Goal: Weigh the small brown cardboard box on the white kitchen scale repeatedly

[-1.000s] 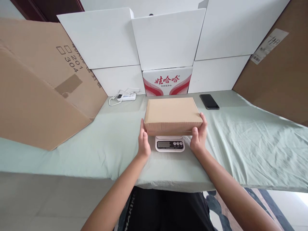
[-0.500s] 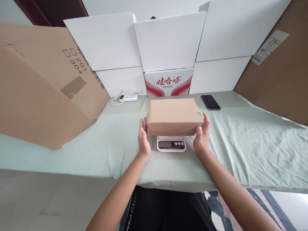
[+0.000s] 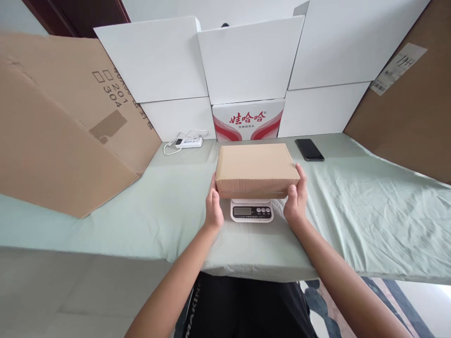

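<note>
My left hand (image 3: 213, 206) and right hand (image 3: 295, 203) have closed back in from half a second ago, flat palms now pressing the cardboard box (image 3: 256, 168) ends. It sits on the scale (image 3: 251, 210) near the table's (image 3: 105, 225) front edge, long axis left-right.

1. Looks like a makeshift parcel-packing corner in someone's home, not a real warehouse.
2. The table (image 3: 352, 211) is covered with a wrinkled pale green bedsheet.
3. White cartons (image 3: 151, 58) are stacked along the top of the frame, with a red-and-white bottled-water carton (image 3: 248, 119) in the centre.
4. Big flattened brown cardboard (image 3: 52, 131) leans at the left, another sheet with a shipping label (image 3: 394, 68) at the upper right.
5. A small digital scale (image 3: 252, 211) sits mid-frame under a plain brown box (image 3: 256, 166).
6. Homey bits: phone (image 3: 309, 149), power strip (image 3: 188, 142), dark wooden door (image 3: 75, 11) in the upper left.
</note>
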Available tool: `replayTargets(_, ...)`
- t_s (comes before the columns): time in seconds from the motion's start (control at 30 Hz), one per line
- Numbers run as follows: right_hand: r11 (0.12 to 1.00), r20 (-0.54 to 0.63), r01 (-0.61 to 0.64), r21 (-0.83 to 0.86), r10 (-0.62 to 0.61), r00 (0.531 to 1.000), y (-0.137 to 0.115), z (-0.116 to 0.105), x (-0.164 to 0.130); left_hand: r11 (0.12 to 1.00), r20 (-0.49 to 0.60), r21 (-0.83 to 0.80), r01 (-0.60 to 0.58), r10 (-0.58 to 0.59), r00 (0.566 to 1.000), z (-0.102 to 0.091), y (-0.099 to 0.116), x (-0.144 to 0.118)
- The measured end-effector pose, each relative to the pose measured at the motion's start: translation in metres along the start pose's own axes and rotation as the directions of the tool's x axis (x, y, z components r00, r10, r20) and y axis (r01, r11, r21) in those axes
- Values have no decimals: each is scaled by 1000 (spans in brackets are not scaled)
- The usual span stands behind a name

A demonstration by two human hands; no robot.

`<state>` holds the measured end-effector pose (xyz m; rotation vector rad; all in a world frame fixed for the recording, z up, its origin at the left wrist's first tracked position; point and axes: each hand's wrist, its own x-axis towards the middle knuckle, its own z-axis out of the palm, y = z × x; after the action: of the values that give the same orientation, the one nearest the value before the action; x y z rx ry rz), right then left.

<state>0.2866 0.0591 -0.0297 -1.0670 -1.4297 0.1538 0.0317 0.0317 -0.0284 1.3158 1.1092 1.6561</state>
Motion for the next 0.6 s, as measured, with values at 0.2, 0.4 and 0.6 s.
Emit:
replayTargets(0.2, 999, 43, -33, 41, 32, 999, 3, 1, 1, 998, 24, -6, -58, 58, 998, 1, -4, -2)
replayTargets(0.4, 999, 41, -29, 39, 27, 999, 3, 1, 1, 999, 10, 0, -47, 47, 999, 1, -4, -1)
replayTargets(0.6, 999, 38, -22, 30, 21, 999, 3, 0, 0, 999, 0, -3, -35, 35, 999, 1, -3, -1)
